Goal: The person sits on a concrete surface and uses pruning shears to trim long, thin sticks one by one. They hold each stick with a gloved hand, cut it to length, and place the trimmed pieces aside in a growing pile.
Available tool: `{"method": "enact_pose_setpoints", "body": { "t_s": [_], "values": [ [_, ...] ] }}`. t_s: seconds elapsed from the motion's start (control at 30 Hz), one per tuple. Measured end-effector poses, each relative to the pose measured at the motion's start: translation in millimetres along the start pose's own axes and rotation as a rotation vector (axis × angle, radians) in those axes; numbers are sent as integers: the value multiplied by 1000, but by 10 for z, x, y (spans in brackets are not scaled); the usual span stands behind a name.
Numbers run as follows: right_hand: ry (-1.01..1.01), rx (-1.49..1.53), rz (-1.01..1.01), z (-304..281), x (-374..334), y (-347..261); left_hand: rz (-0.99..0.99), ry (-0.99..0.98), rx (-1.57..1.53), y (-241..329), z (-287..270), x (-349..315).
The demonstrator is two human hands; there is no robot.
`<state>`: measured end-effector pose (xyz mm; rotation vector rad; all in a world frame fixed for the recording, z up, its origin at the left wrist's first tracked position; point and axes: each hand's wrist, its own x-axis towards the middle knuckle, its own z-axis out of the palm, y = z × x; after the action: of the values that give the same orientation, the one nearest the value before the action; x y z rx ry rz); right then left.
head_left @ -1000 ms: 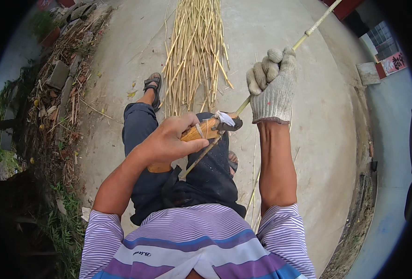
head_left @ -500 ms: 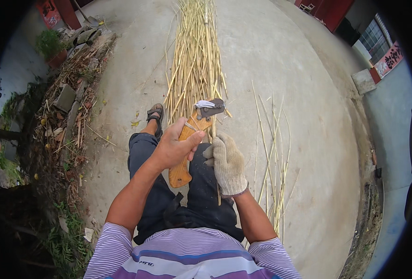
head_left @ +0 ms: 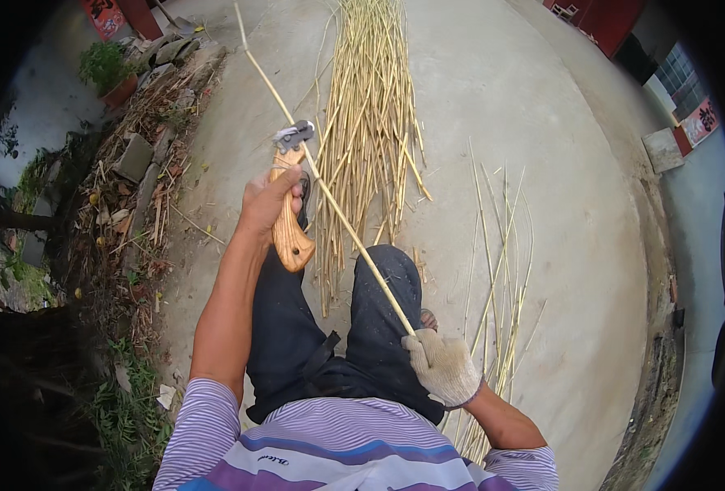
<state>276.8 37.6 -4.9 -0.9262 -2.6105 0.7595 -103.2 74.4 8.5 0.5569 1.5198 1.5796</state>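
My bare left hand (head_left: 266, 200) is closed round a wooden-handled tool (head_left: 291, 237), its dark metal head pointing away from me and bound with a pale strip. A long thin cane (head_left: 347, 225) slants from the far left down toward my right side and meets the tool's head; whether it lies inside the jaws or against them cannot be made out. My right hand (head_left: 444, 367), in an off-white knitted glove, grips the cane's near end beside my right thigh. Ahead of my legs, a large bundle of yellowish canes (head_left: 368, 106) lies on the ground.
Several thinner canes (head_left: 501, 315) lie on the concrete floor (head_left: 558, 213) to my right. Along the left edge runs a strip of rubble and dry debris (head_left: 145, 176), with a potted plant (head_left: 109, 72) beyond. A wall (head_left: 710, 237) bounds the right side.
My hands have drawn apart: the left moved forward and left with the tool, the right back toward me. A long cane now stretches between them. The view has shifted slightly left.
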Motion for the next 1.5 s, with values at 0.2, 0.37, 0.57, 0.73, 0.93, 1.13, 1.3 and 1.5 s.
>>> {"method": "enact_pose_setpoints", "body": {
  "t_s": [0.2, 0.37, 0.57, 0.73, 0.93, 1.13, 1.3, 1.5],
  "values": [
    [-371, 138, 278, -170, -897, 146, -20, 138, -127, 69, -536, 359],
    [-424, 636, 707, -263, -253, -20, -70, -40, -159, -249, -182, 18],
    [-301, 707, 531, -65, 969, -145, -61, -86, -44, -537, 514, -494],
    [-20, 325, 71, 337, 571, 94, -108, 6, -176, -393, -72, -146],
    [-376, 122, 184, -139, -482, -82, -156, 97, -39, -70, -994, 286],
    [-444, 517, 678, -312, -163, 15, -160, -70, -54, -194, -290, 68],
    [-346, 749, 597, -48, 776, -74, -195, -145, 16, -457, 241, -332],
    [-201, 619, 484, 253, 1154, -16, -266, -243, 53, -697, 473, -745]
  ]
}}
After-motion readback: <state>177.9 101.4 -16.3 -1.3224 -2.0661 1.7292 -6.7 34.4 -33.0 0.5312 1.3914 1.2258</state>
